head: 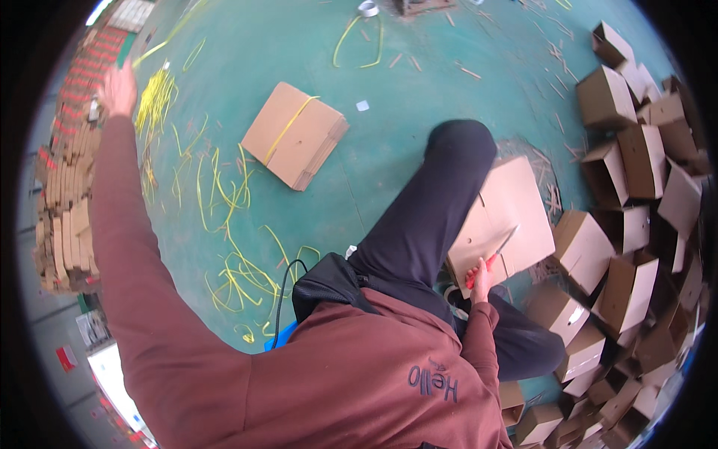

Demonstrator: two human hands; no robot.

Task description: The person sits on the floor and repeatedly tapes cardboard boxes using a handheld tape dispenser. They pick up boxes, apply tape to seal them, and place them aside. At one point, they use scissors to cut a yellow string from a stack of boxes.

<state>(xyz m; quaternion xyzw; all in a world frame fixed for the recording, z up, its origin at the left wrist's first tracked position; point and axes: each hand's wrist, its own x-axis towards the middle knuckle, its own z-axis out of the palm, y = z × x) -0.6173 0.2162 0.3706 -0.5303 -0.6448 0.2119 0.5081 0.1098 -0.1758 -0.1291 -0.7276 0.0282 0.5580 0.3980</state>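
My right hand (pixel 481 279) is closed around a red-handled cutting tool (pixel 506 240). It looks like scissors, its metal blade pointing up and right over flat brown cardboard (pixel 519 193) beside my bent leg. My left arm reaches far out to the upper left. The left hand (pixel 119 90) is blurred, and the end of a yellow plastic strap (pixel 168 40) meets its fingertips; whether it grips the strap is unclear. Between my hands, on the green floor, lies a stack of flattened cardboard boxes (pixel 297 134) with a yellow strap (pixel 290 128) across it.
Loose yellow straps (pixel 238 280) and a strap bundle (pixel 156 101) litter the floor at left. Stacked cardboard (pixel 70 168) lines the far left. Many open cardboard boxes (pixel 642 163) are piled at right. A white tape roll (pixel 368 8) stands at the top.
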